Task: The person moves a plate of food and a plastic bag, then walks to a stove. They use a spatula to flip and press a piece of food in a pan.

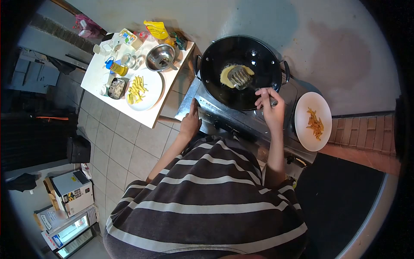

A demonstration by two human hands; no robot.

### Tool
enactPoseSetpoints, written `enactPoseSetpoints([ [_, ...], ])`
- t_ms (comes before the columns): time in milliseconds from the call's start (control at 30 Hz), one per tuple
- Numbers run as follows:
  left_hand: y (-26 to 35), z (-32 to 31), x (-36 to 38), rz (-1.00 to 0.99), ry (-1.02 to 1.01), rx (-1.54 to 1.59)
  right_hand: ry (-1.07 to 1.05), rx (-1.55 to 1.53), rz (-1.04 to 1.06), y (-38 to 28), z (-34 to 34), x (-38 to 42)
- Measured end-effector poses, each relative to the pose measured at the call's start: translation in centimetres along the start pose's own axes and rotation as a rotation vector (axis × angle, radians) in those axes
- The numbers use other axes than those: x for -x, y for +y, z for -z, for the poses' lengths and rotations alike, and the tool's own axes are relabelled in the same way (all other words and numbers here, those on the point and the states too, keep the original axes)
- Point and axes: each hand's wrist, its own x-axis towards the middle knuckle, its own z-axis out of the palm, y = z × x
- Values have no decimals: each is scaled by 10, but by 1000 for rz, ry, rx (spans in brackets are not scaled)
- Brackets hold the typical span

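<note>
My right hand is closed round the handle of a slotted spatula. The spatula's head lies over a pale yellow piece of food in the large black wok. My left hand is beside the metal stove's left edge, its fingers pointing forward and nothing visible in it. To the right of the wok, a white oval plate bears browned strips of food.
On the left, a white table bears a plate of pale yellow strips, a steel bowl, a yellow bottle, a yellow packet and a dark container. A wall stands behind the wok.
</note>
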Motion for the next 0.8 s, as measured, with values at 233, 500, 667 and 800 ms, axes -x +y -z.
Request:
enactPoseSetpoints([
  [233, -2, -5, -1, 25, -6, 10, -101, 277, 336, -7, -12, -31],
  [500, -2, -6, 1, 8, 27, 42, -189, 406, 428, -15, -7, -60],
  [667, -6, -11, 1, -15, 44, 50, -262, 476, 451, -28, 3, -59],
  [800, -2, -8, 0, 14, 11, 19, -318, 381, 499, -23, 3, -55],
])
